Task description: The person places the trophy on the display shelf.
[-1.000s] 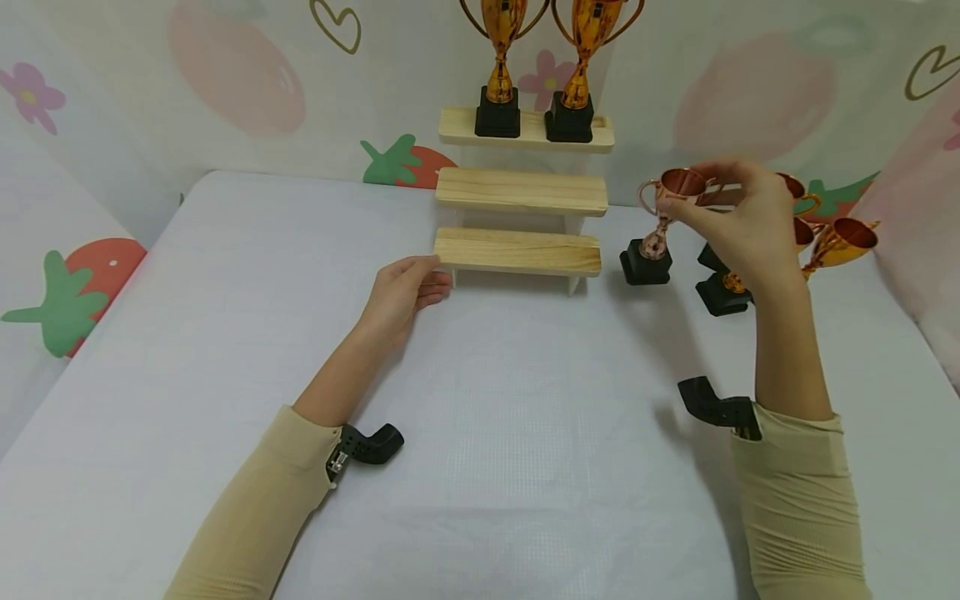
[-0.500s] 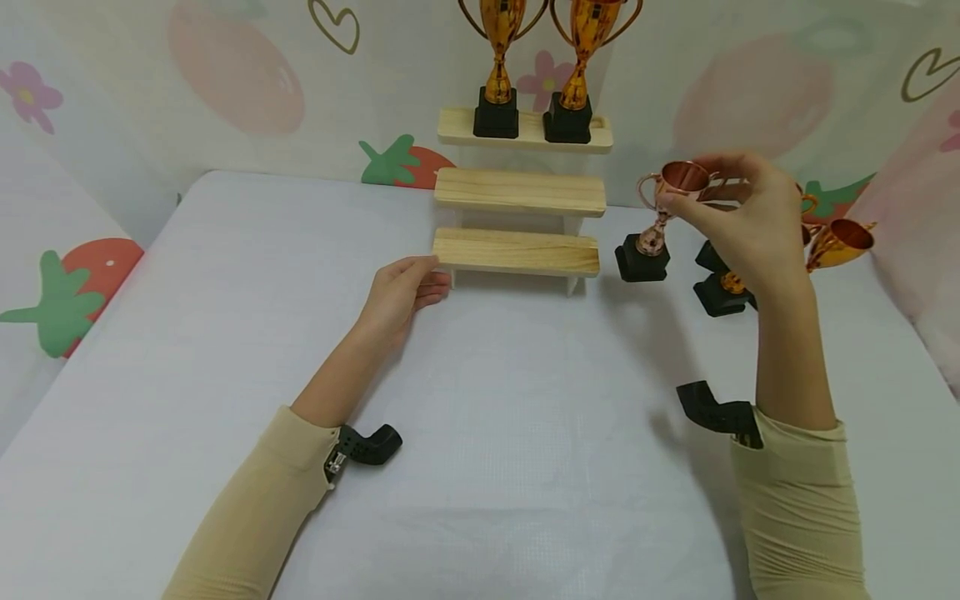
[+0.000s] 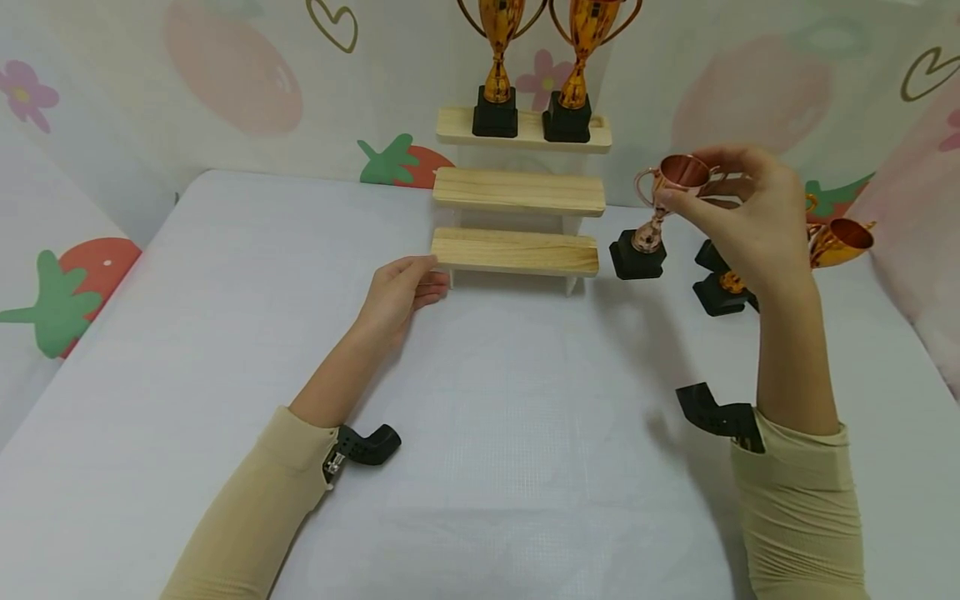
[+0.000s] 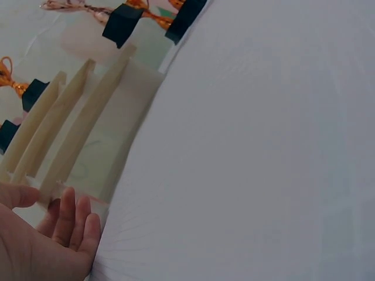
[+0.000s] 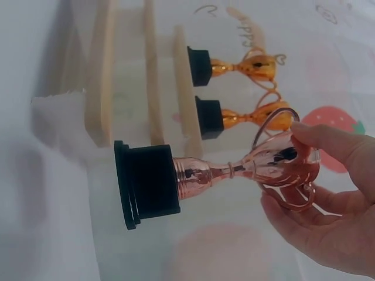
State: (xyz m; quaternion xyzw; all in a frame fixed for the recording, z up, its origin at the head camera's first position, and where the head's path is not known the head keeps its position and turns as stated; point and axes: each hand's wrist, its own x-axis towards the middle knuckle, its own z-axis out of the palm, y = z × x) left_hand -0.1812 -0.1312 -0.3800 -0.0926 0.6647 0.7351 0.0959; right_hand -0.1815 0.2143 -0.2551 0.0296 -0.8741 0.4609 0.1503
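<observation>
My right hand [image 3: 753, 212] pinches a rose-gold trophy cup [image 3: 651, 218] by its bowl, thumb on the near side. The trophy hangs slightly tilted above the table, right of a three-tier wooden display stand [image 3: 517, 250]. In the right wrist view its square black base [image 5: 151, 181] points toward the stand. My left hand [image 3: 393, 304] grips the left end of the lowest step; the left wrist view has the thumb and fingers around that corner [image 4: 50, 187]. On the top step stand two gold trophies [image 3: 495, 112] upright, their tops cut off in the head view.
Several more trophies [image 3: 840, 243] lie tipped on the table [image 3: 487, 417] at the right, partly hidden behind my right hand. A wall cloth [image 3: 375, 75] with strawberry prints rises behind the stand. Both wrists carry black camera mounts [image 3: 375, 446].
My right hand has lifted the rose-gold trophy slightly, and its base has shifted a little left toward the stand. The left hand stays on the stand's end.
</observation>
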